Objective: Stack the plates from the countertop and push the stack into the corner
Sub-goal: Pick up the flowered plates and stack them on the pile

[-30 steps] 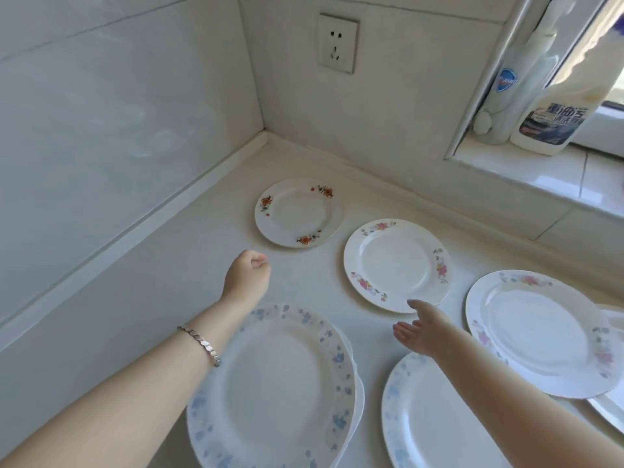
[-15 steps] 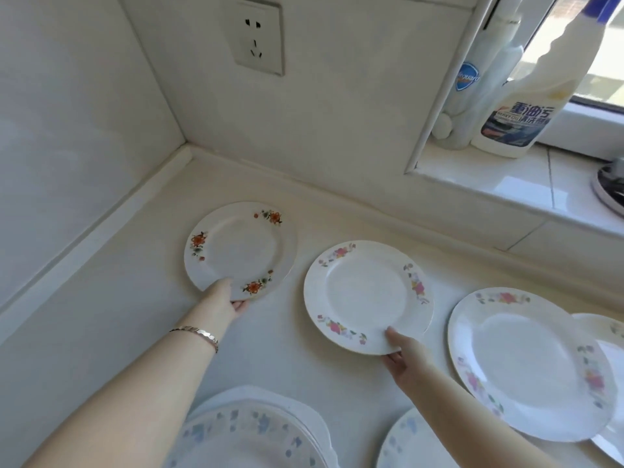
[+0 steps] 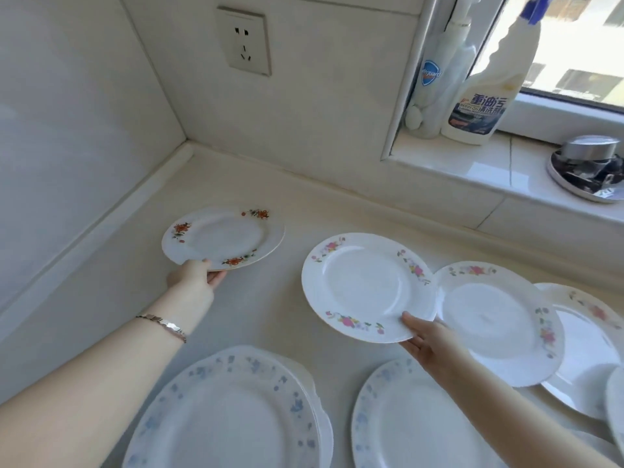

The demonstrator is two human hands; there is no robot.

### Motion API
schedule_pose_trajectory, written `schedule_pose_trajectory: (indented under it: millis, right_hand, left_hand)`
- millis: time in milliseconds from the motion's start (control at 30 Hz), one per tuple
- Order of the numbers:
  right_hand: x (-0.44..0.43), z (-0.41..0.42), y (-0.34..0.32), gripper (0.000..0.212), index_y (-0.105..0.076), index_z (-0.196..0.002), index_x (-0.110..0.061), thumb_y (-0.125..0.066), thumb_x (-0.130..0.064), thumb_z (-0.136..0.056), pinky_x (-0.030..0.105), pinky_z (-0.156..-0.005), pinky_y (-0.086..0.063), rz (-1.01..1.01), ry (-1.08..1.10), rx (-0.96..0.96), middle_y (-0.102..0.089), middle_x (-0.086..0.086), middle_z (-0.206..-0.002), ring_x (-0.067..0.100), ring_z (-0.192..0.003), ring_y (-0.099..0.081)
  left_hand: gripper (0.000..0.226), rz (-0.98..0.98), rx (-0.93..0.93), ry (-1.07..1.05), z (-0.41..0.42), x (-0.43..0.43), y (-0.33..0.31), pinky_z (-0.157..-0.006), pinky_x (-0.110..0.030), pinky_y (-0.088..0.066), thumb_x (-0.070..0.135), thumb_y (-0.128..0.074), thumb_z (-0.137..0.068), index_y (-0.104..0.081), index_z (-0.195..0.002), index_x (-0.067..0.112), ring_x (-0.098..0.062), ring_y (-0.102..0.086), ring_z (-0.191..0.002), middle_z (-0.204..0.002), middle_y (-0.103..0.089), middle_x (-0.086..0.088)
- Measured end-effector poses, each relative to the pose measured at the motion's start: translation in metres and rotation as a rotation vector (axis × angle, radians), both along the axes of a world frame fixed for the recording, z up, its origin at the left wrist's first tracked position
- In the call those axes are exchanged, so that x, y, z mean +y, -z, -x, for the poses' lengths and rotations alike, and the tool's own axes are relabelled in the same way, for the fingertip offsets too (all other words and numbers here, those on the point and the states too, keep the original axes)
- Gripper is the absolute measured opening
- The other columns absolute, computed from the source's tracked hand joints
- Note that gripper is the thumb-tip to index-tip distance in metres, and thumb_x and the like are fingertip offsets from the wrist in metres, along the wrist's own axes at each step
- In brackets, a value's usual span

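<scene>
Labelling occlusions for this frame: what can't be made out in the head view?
- Blue-flowered plate stack: count unclear, lower plates covered; bottom edge crops it.
- Left hand fingers: under the orange-flowered plate.
- Rightmost plates: overlapped, cropped by right edge.
- Spray bottle top: blurred, overexposed.

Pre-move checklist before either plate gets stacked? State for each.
1. Left hand grips the orange-flowered plate at its near rim: ok.
2. Right hand grips the pink-flowered plate at its near rim, thumb on top: ok.
3. Both held plates lifted off the countertop: the pink one looks raised and overlaps the next pink plate; the orange one, cannot tell.
4. Corner free of things for the stack: ok.
5. Plates gathered into one stack: not ok, several lie apart, blue-patterned plates nearest the camera.
6. Held plates level: not ok, both look slightly tilted.
</scene>
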State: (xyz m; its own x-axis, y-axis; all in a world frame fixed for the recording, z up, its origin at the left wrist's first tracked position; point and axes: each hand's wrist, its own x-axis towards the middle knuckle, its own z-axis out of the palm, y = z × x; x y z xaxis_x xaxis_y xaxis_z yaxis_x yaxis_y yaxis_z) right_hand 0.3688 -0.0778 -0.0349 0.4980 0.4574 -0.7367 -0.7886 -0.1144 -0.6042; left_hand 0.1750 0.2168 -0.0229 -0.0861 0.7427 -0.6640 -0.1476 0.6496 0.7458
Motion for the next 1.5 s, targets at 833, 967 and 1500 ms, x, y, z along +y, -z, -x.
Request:
schedule_pose_trajectory:
  millis: [833,967,1500]
  right_hand:
    - [-0.055,0.096,-0.056,0.024,-0.061,-0.101,-0.013,-0.051,0.004,-0.087,0.019,-0.053,-0.056,-0.244,-0.182,-0.014,-0.076,-0.004,-0.077,0.009,-0.065,-0.073]
    - [-0.052,0.102,-0.054,0.026,-0.059,-0.105,-0.012,-0.052,0.004,-0.086,0.020,-0.053,-0.057,-0.225,-0.183,-0.006,-0.076,-0.003,-0.076,0.011,-0.065,-0.073]
    - [-0.049,0.109,-0.047,0.031,-0.056,-0.113,-0.006,-0.056,0.003,-0.083,0.022,-0.054,-0.058,-0.148,-0.251,-0.050,-0.076,0.002,-0.077,0.013,-0.064,-0.073]
  left_hand:
    - [0.014,0.020,0.131,0.479,0.227,-0.219,-0.027,-0.050,-0.026,-0.057,-0.005,-0.049,-0.089,-0.060,-0.093,0.001,-0.027,-0.063,-0.075,-0.086,-0.067,-0.017]
    - [0.010,0.009,0.232,0.589,0.232,-0.219,-0.025,-0.050,-0.023,-0.056,0.000,-0.052,-0.090,-0.062,-0.092,0.004,-0.023,-0.068,-0.075,-0.085,-0.071,-0.012]
    - [0.036,-0.121,0.968,1.019,0.238,-0.216,-0.024,-0.058,-0.024,-0.043,0.044,-0.054,-0.083,-0.039,-0.064,0.018,-0.018,-0.057,-0.055,-0.060,-0.058,0.001]
